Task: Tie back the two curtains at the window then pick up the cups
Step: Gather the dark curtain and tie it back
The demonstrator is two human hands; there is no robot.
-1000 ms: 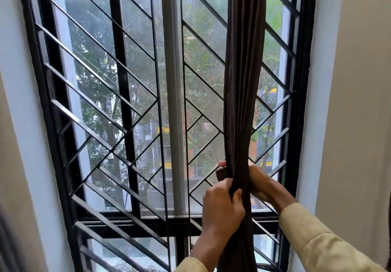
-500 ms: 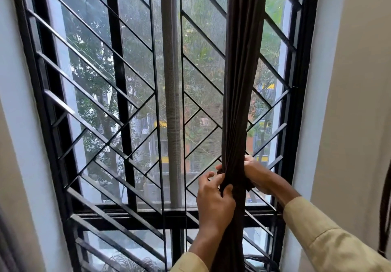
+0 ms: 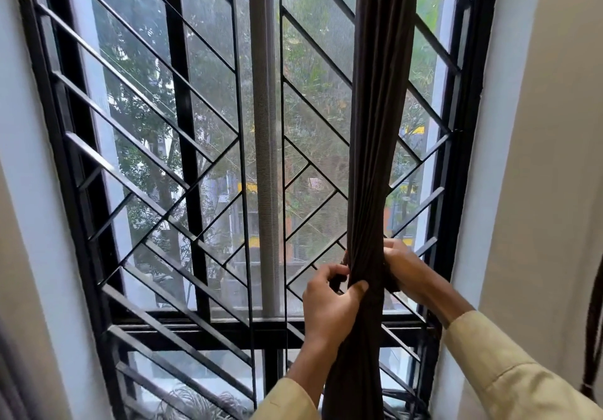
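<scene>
We see the dark brown curtain (image 3: 375,126) hanging gathered into one narrow bundle right of the window's middle, in front of the black metal grille (image 3: 156,132). Our left hand (image 3: 329,305) presses on the bundle's left side, thumb laid across the folds and fingers (image 3: 326,272) curled towards it, pinching the cloth. Our right hand (image 3: 404,272) wraps round the bundle's right side at about the same height, fingers closed on the fabric behind it. Both wrists come out of pale yellow sleeves (image 3: 509,374). Behind the grille stands a grey central post (image 3: 266,158), with mesh, trees and buildings beyond. Pale walls (image 3: 538,158) frame the window on both sides; a dark cord (image 3: 592,338) hangs at the far right edge.
</scene>
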